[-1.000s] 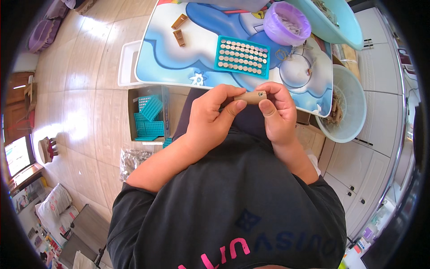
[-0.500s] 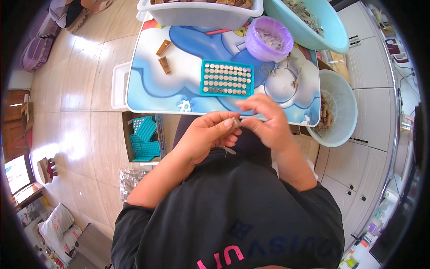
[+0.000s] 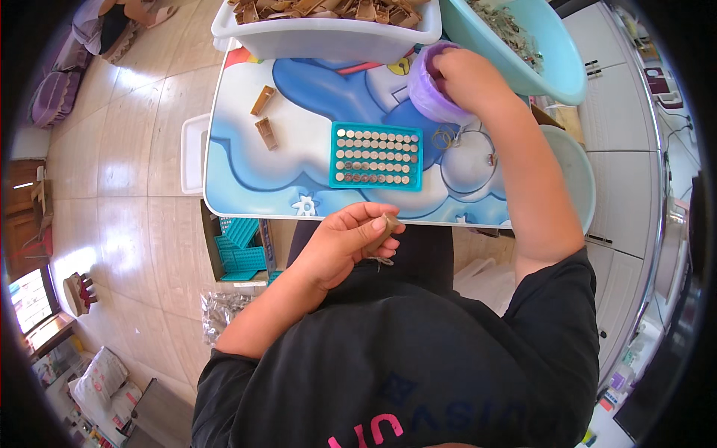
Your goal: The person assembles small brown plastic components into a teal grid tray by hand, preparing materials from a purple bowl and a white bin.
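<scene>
My left hand [image 3: 349, 243] is closed, pinching a small tan-brown piece [image 3: 387, 226] between thumb and fingers just off the table's front edge. A thin pale strand [image 3: 384, 261] hangs beneath that hand. My right hand [image 3: 469, 78] reaches into a round tub lined with purple plastic [image 3: 435, 103]; its fingertips are hidden inside. On the table [image 3: 254, 187] between the hands and the tub lies a teal tray [image 3: 376, 184] with rows of small round silvery discs. Two brown open-sided plastic pieces [image 3: 266, 134] rest to the left of the tray.
A white bin [image 3: 328, 41] heaped with brown pieces stands at the table's back. Beside it is a large aqua basin [image 3: 562, 67] of tangled small items. Thin rings [image 3: 446, 137] lie by the tub. Below left, a cardboard box [image 3: 211, 254] holds teal trays.
My right hand has left the left hand and gone forward and right into the purple-lined tub. My left hand stays closed on the tan-brown piece. The table sits slightly lower in view.
</scene>
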`<state>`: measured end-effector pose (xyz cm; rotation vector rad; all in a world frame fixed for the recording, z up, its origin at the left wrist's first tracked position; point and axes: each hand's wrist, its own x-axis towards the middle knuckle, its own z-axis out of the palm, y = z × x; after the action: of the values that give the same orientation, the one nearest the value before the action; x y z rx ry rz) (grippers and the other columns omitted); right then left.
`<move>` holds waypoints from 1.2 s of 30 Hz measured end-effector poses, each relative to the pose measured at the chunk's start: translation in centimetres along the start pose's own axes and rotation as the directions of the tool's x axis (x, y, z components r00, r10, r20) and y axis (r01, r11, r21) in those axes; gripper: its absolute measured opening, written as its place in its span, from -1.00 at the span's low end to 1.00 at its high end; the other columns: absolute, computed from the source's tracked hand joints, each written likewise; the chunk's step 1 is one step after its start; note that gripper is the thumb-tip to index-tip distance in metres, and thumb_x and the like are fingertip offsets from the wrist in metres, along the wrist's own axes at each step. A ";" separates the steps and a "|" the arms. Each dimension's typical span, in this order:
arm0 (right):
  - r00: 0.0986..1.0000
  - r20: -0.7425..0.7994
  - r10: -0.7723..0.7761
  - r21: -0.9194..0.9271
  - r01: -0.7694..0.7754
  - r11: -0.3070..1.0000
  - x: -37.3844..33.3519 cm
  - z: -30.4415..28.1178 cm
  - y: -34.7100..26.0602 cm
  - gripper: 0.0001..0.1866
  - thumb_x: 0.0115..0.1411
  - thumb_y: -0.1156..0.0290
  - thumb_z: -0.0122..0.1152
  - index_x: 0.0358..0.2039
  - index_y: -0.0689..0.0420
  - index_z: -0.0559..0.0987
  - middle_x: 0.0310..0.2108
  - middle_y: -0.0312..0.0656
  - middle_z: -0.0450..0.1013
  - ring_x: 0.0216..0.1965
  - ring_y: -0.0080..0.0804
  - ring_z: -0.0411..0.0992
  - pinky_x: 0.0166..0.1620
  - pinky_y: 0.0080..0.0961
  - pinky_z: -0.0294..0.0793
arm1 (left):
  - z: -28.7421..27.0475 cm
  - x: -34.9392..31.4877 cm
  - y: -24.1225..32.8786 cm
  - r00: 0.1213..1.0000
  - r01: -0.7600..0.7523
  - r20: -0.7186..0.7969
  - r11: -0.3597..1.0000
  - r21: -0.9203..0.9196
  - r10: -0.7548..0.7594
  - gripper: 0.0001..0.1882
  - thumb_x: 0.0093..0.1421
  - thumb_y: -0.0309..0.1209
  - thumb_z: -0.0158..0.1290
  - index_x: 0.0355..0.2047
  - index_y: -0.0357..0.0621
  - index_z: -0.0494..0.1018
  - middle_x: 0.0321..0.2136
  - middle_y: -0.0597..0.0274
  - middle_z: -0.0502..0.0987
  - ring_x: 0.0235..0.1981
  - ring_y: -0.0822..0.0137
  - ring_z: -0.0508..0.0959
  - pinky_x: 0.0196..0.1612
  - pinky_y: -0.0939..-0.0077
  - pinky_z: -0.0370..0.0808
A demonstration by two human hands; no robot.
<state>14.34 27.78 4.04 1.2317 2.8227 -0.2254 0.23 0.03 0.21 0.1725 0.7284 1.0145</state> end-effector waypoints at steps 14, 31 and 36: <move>0.901 -0.409 0.142 0.463 0.071 0.884 -4.1 -1.2 0.9 -0.84 0.09 0.45 0.13 -0.28 0.16 0.52 -0.42 -0.16 0.52 -0.37 -0.36 0.48 -0.28 -0.48 0.43 | -0.1 0.4 0.3 0.999 -0.027 -0.033 0.999 -0.020 0.026 -0.68 0.25 -0.37 -0.08 -0.01 -0.24 0.34 -0.19 0.10 0.49 -0.28 0.32 0.53 -0.15 0.49 0.50; 0.820 -0.544 0.178 0.750 0.380 0.542 -17.8 6.7 -13.3 -0.90 -0.01 0.59 0.26 -0.45 0.22 0.50 -0.37 -0.15 0.42 -0.35 -0.36 0.42 -0.29 -0.56 0.41 | -0.3 0.3 -1.9 0.988 -0.133 0.035 0.934 -0.332 0.153 -0.76 0.27 -0.41 -0.12 -0.12 -0.30 0.34 -0.22 0.08 0.48 -0.24 0.28 0.53 -0.09 0.43 0.49; 0.776 -0.616 0.133 0.650 0.405 0.643 -17.8 7.1 -13.5 -0.88 -0.05 0.64 0.27 -0.47 0.23 0.51 -0.37 -0.13 0.42 -0.36 -0.36 0.44 -0.32 -0.55 0.44 | -0.1 0.0 -1.9 0.982 -0.136 0.077 0.930 -0.340 0.172 -0.72 0.26 -0.39 -0.10 -0.09 -0.31 0.34 -0.19 0.09 0.49 -0.18 0.30 0.53 -0.05 0.45 0.48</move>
<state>16.48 4.71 0.50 1.3559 3.5570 -1.4242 1.52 -1.06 -0.75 -0.0123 0.4411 1.2545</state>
